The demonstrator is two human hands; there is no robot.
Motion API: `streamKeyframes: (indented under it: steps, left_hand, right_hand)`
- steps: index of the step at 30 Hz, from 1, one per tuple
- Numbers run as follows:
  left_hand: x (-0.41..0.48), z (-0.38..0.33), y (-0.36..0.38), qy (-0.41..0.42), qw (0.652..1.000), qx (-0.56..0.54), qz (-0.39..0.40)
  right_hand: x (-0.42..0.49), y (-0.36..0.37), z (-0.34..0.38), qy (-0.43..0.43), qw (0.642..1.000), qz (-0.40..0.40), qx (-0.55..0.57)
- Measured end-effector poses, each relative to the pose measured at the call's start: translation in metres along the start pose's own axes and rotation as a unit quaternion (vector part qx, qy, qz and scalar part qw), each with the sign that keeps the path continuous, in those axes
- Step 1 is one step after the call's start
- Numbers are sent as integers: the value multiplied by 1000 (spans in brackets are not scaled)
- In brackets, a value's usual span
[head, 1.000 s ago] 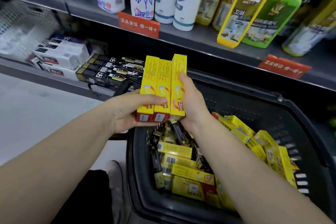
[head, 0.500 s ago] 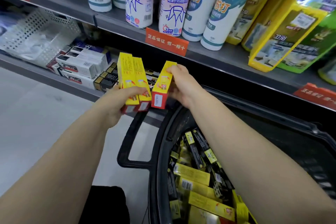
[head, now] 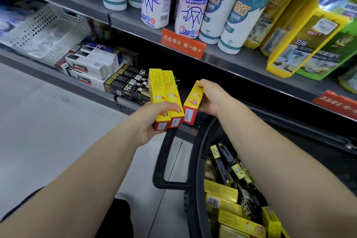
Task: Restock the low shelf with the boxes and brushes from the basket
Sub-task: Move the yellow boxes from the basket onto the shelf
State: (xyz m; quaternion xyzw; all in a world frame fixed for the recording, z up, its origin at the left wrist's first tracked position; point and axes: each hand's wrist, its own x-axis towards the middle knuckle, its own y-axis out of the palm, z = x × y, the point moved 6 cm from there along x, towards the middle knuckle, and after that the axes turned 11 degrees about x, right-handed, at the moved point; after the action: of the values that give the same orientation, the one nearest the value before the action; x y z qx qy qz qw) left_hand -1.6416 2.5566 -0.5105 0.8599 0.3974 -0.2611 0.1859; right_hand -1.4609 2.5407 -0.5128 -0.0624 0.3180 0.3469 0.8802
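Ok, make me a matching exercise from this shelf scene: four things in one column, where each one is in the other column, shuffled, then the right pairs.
Things
1. pair of yellow boxes
2. single yellow box
3. black boxes
4. pink bottles

Places
A. standing on the upper shelf
B. gripped in the right hand
C. lying on the low shelf
D. gripped in the left hand

Pairs: 1-D, 2-B, 3-C, 4-A

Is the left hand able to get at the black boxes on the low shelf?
Likely within reach: nothing blocks the black boxes, but the left hand grips two yellow boxes.
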Motion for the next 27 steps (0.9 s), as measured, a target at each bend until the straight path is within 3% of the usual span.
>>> streamKeyframes:
  steps: [6, 9, 11, 16, 20, 27]
  left_hand:
    - [-5, 22, 37, -49, 995, -58, 63]
    - [9, 16, 19, -60, 997, -38, 8]
    - [25, 5, -9, -37, 998, 0, -54]
    - [61, 3, -58, -28, 989, 75, -121]
    - [85, 7, -56, -46, 990, 105, -83]
    - [112, 4, -56, -44, 987, 124, -91]
  right_hand:
    - [23, -41, 3, 8, 993, -92, 71]
    - [45, -54, 7, -16, 988, -135, 80]
    - [56, -52, 8, -13, 989, -146, 5]
    - [99, -46, -4, 5, 979, -117, -170]
    - [132, -48, -27, 30, 958, -52, -279]
    - [155, -53, -68, 108, 939, 30, -324]
